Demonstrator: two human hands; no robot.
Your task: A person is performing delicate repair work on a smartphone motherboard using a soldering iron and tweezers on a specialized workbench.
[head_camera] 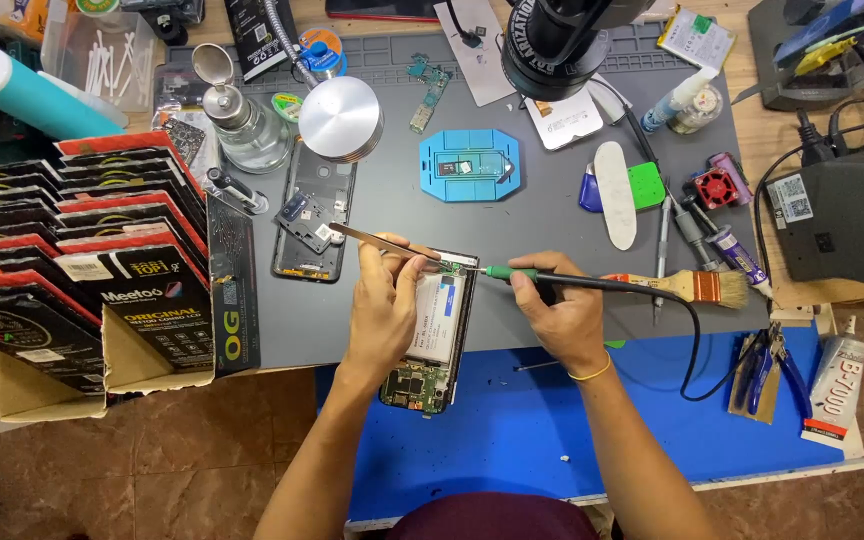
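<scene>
Opened phone [434, 330] lies back-up on the grey mat [542, 200] at the front edge of the surface, its lower end hanging over the blue sheet [512, 420]. Left hand [382, 310] rests on the phone; its fingers [392, 262] pinch metal tweezers [382, 240], tips down at the top end of the phone's board. Right hand [557, 310] has its fingers closed round a soldering iron [512, 273] with a green collar, tip meeting the tweezer tips at the same spot. Iron cable [687, 340] loops right, past a brush [697, 287].

Risks, as a judgement:
- The hot tip sits right beside the white battery [442, 315]; a slip could scorch or puncture it.
- Whatever the tweezers hold is too small to see; a shaky pinch could flick it off or bridge solder to neighbouring pads.
- The left palm pins the phone, but if the overhanging end tips, the joint shifts.
- The cable could snag on the brush and tug the iron.
- Second open phone [314, 210] and a glass bottle [247, 120] stand close by the left elbow's sweep.
</scene>
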